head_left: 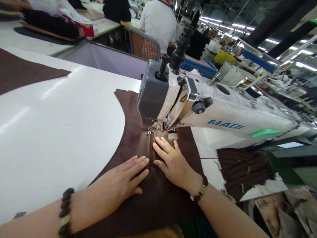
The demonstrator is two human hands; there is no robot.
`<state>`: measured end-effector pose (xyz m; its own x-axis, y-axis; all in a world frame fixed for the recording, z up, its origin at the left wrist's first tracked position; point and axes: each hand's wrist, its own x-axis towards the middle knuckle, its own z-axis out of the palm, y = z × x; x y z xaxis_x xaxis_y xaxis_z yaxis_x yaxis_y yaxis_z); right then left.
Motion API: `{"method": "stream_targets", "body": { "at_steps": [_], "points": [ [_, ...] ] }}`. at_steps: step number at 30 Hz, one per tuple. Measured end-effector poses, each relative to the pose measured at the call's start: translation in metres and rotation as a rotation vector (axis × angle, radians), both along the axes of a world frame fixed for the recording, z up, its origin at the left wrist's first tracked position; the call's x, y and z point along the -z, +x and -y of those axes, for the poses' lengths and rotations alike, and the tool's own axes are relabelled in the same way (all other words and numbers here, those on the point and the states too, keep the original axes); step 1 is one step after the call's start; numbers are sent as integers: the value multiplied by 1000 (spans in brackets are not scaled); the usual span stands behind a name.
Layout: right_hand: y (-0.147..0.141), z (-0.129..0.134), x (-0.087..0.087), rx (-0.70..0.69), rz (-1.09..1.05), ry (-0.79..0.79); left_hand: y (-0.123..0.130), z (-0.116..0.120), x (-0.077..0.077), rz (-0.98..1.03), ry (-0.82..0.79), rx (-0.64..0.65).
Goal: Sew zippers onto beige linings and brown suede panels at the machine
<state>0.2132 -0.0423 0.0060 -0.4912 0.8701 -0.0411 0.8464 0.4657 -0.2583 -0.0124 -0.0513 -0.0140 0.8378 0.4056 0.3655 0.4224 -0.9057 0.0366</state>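
A dark brown leather-like panel (163, 195) lies on the white table under the head of a sewing machine (158, 89). Down its middle runs a brown zipper (152, 148), its upper end beneath the needle area with a small brass-coloured piece beside it. My left hand (123, 181) rests flat on the panel, fingertips at the zipper's left side. On the right side, my right hand (170, 160) lies with fingers spread, pressing the panel close to the zipper. One of its fingertips is near a white roller (172, 136). Neither hand grips anything.
Another brown panel (27, 71) lies at the far left of the white tabletop (61, 132). Right of the machine is a stack of brown zipper strips (244, 168). Behind stand a woven-back chair (144, 44), a seated person in white (158, 23) and a blue crate (198, 68).
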Motion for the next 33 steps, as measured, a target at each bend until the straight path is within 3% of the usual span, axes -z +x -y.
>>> {"method": "stream_targets", "body": {
  "at_steps": [10,17,22,25,33],
  "points": [
    [5,-25,2,-30,-48,37,3,-21,8,-14,-42,-18],
    [5,-50,1,-53,-25,42,6,-47,2,31,31,21],
    [-9,-33,-8,41,23,95,6,-44,-3,-3,-23,-15],
    [-12,-22,-9,55,-43,27,8,-38,-4,-34,-56,-48],
    [-8,-27,-6,58,-61,3,12,-43,6,-2,-82,-59]
  ]
}}
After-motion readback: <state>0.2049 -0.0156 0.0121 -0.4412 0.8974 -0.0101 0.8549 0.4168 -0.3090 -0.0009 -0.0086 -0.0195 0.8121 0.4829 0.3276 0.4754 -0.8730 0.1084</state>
